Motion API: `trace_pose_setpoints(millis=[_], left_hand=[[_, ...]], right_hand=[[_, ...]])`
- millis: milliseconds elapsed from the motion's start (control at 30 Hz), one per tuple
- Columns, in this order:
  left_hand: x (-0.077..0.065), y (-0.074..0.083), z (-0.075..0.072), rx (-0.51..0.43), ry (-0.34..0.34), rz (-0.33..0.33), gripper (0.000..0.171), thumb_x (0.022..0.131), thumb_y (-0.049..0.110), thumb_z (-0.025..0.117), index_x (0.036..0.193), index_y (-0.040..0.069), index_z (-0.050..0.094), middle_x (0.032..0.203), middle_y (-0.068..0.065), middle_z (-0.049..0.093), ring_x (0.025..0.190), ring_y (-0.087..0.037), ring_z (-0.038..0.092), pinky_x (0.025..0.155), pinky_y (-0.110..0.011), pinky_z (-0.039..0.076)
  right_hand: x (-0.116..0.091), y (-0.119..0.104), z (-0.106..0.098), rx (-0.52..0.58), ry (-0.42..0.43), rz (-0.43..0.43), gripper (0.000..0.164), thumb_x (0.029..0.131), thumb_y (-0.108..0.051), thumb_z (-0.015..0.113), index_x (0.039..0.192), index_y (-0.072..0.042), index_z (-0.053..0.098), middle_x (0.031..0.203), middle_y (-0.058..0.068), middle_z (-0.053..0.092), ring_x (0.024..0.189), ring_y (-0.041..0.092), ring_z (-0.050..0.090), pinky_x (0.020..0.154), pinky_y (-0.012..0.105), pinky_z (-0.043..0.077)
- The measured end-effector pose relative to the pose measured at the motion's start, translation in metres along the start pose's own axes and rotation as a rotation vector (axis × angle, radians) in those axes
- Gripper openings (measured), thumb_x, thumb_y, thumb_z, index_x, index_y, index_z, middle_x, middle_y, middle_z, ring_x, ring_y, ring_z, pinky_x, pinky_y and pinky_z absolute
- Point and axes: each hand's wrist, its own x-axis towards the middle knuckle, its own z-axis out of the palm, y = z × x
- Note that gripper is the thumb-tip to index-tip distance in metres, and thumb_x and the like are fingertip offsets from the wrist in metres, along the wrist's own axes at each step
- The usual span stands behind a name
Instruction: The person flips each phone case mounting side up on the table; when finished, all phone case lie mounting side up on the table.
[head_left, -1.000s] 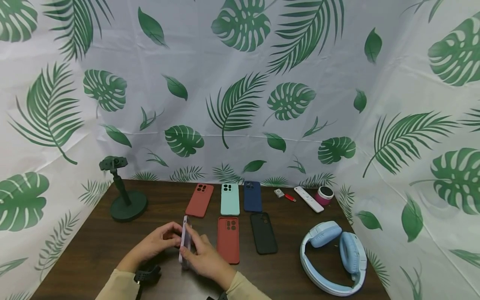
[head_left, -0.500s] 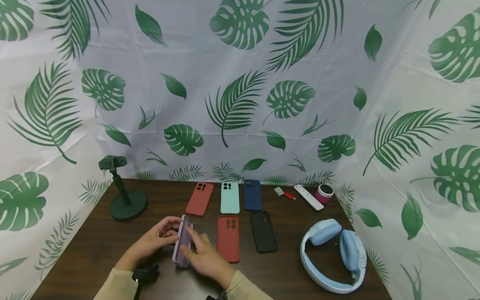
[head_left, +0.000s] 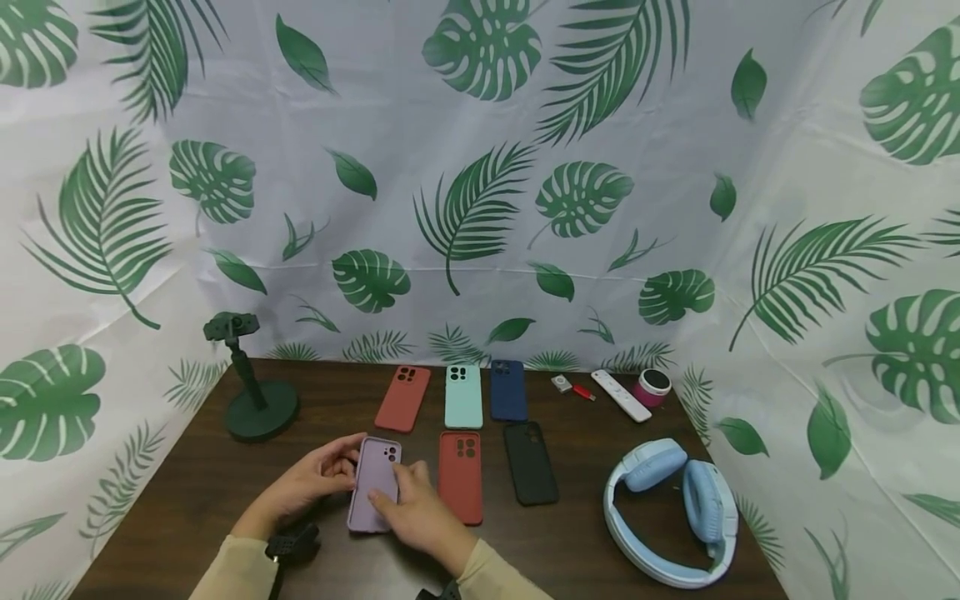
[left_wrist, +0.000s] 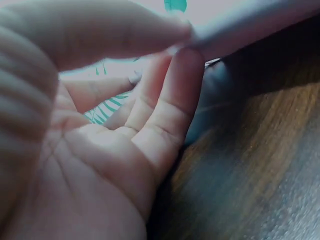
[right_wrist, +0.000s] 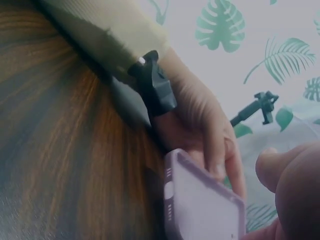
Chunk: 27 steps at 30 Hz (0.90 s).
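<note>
A hollow lavender plastic phone case [head_left: 375, 471] stood tilted at the lower centre-left of the frame, its inner face turned up and its camera cutouts at the top right corner. The left hand [head_left: 306, 479] pinched its left edge between thumb and fingertips; the right hand [head_left: 423, 512] gripped its right side, thumb pressed on the inner face.

Just right of that hand, a matte red phone case [head_left: 461, 479] lay on the dark wood-grain bench [head_left: 180, 517], with a black phone case [head_left: 530, 462] beside it. Behind them lay coral-red [head_left: 402, 400], mint-green [head_left: 463, 396] and navy-blue [head_left: 508, 390] phone cases. At the right lay pale-blue over-ear headphones [head_left: 703, 502]; farther back, a slim white remote [head_left: 621, 396], its markings too small to read.
</note>
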Motion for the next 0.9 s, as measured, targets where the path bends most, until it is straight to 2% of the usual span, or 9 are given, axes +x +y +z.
trace_pose_setpoints(millis=[133, 333, 467, 600, 767, 900], left_hand=[[0.001, 0.002, 0.006, 0.089, 0.03, -0.038, 0.076, 0.095, -0.006, 0.063, 0.156, -0.012, 0.018, 0.126, -0.033, 0.04, 0.093, -0.005, 0.059, 0.079, -0.02, 0.056], [0.005, 0.006, 0.012, 0.367, 0.084, -0.056, 0.076, 0.091, 0.011, 0.076, 0.151, -0.011, 0.034, 0.122, -0.027, 0.048, 0.095, -0.013, 0.061, 0.078, -0.021, 0.056], [0.007, 0.008, 0.013, 0.432, 0.097, -0.05, 0.072, 0.09, 0.011, 0.077, 0.148, -0.01, 0.04, 0.119, -0.025, 0.051, 0.093, -0.015, 0.062, 0.076, -0.02, 0.056], [0.008, 0.011, 0.012, 0.406, 0.104, -0.078, 0.07, 0.091, 0.01, 0.075, 0.149, -0.008, 0.04, 0.117, -0.023, 0.051, 0.091, -0.012, 0.06, 0.075, -0.021, 0.055], [0.01, 0.012, 0.012, 0.217, 0.14, -0.134, 0.061, 0.101, 0.013, 0.062, 0.151, -0.005, 0.032, 0.109, -0.019, 0.052, 0.087, -0.016, 0.061, 0.074, -0.03, 0.058], [0.01, 0.013, 0.01, 0.074, 0.191, -0.188, 0.053, 0.106, 0.017, 0.053, 0.15, -0.003, 0.031, 0.105, -0.014, 0.053, 0.085, -0.019, 0.061, 0.074, -0.034, 0.059]], right_hand=[[-0.002, 0.001, -0.001, -0.067, 0.01, 0.016, 0.083, 0.097, -0.067, 0.05, 0.15, -0.004, 0.045, 0.119, 0.005, 0.043, 0.096, 0.015, 0.057, 0.088, 0.036, 0.053], [-0.003, 0.001, -0.001, -0.145, 0.051, 0.004, 0.085, 0.096, -0.07, 0.047, 0.145, 0.0, 0.051, 0.116, 0.004, 0.042, 0.09, 0.012, 0.058, 0.082, 0.031, 0.053], [-0.002, 0.002, -0.001, -0.128, 0.069, -0.008, 0.083, 0.097, -0.071, 0.043, 0.14, -0.001, 0.055, 0.113, 0.003, 0.04, 0.089, 0.012, 0.057, 0.081, 0.031, 0.053], [0.001, 0.002, -0.003, -0.081, 0.078, -0.003, 0.08, 0.098, -0.068, 0.045, 0.139, -0.001, 0.056, 0.113, 0.004, 0.042, 0.094, 0.015, 0.059, 0.085, 0.036, 0.053], [0.009, 0.005, -0.012, -0.004, 0.1, -0.012, 0.065, 0.1, -0.062, 0.05, 0.133, -0.006, 0.06, 0.111, 0.005, 0.052, 0.093, 0.014, 0.058, 0.081, 0.035, 0.051], [0.019, 0.004, -0.025, 0.211, 0.057, 0.03, 0.051, 0.101, -0.057, 0.052, 0.125, -0.013, 0.062, 0.104, 0.008, 0.063, 0.079, 0.018, 0.062, 0.065, 0.033, 0.05]])
